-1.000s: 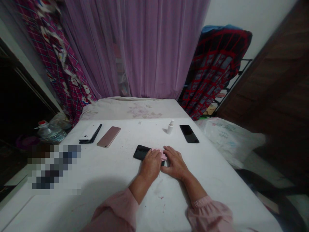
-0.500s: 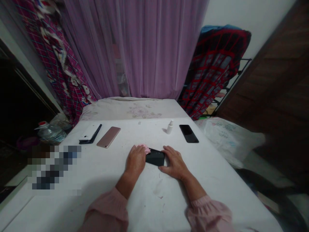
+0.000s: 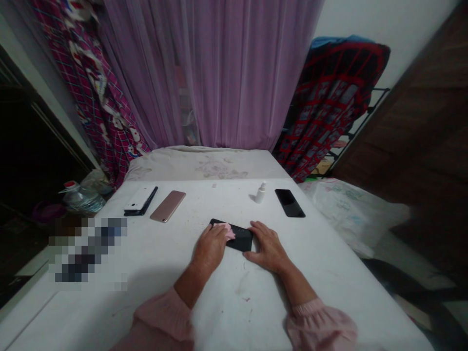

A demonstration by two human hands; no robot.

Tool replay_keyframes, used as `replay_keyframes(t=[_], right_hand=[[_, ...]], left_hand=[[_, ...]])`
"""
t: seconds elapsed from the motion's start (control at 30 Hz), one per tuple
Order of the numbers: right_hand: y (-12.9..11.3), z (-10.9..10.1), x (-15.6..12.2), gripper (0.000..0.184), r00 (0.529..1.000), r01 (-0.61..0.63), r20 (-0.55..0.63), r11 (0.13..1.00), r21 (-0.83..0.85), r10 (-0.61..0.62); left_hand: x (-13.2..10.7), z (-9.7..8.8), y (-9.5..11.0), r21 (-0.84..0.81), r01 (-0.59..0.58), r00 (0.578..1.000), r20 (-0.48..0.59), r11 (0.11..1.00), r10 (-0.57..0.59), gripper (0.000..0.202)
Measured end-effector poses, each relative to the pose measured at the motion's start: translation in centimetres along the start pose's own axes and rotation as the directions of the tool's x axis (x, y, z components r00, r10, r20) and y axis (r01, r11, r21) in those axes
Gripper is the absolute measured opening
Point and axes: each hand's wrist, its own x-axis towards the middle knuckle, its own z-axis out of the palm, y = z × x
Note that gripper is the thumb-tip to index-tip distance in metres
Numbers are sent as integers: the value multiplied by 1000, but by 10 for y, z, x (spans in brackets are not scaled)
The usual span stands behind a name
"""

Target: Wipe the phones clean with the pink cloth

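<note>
A black phone [image 3: 239, 236] lies flat on the white table [image 3: 164, 263] in front of me. My left hand [image 3: 210, 246] presses a small pink cloth [image 3: 228, 231] onto the phone's left half, fingers curled over the cloth. My right hand [image 3: 266, 246] rests at the phone's right end, fingers touching its edge and holding it steady. Both pink sleeves show at the bottom of the view.
Farther back lie a white phone on a dark one [image 3: 140, 200], a rose-gold phone [image 3: 168, 205], a small white spray bottle [image 3: 261, 192] and another black phone [image 3: 289, 203]. Purple curtain [image 3: 219, 73] hangs behind. A water bottle [image 3: 82, 197] sits off the table's left.
My left hand with the pink cloth went from the phone's right part to beyond its left end, then back onto the left half. The right hand stayed at the right end.
</note>
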Motion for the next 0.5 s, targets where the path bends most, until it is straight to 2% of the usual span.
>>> replay_keyframes(t=[0.07, 0.17, 0.33, 0.5], right_hand=[[-2, -2, 0, 68, 1000, -7, 8, 1000, 3, 7], [-3, -3, 1, 68, 1000, -12, 13, 1000, 6, 12], [-1, -1, 0, 68, 1000, 0, 0, 1000, 17, 0], [2, 1, -1, 69, 1000, 12, -10, 1000, 26, -12]], left_hand=[[-3, -3, -13, 34, 39, 999, -14, 999, -38, 30], [-6, -5, -18, 60, 57, 998, -30, 997, -55, 29], [-24, -8, -13, 34, -43, 998, -43, 998, 45, 32], [-48, -16, -26, 39, -124, 990, -60, 992, 126, 34]])
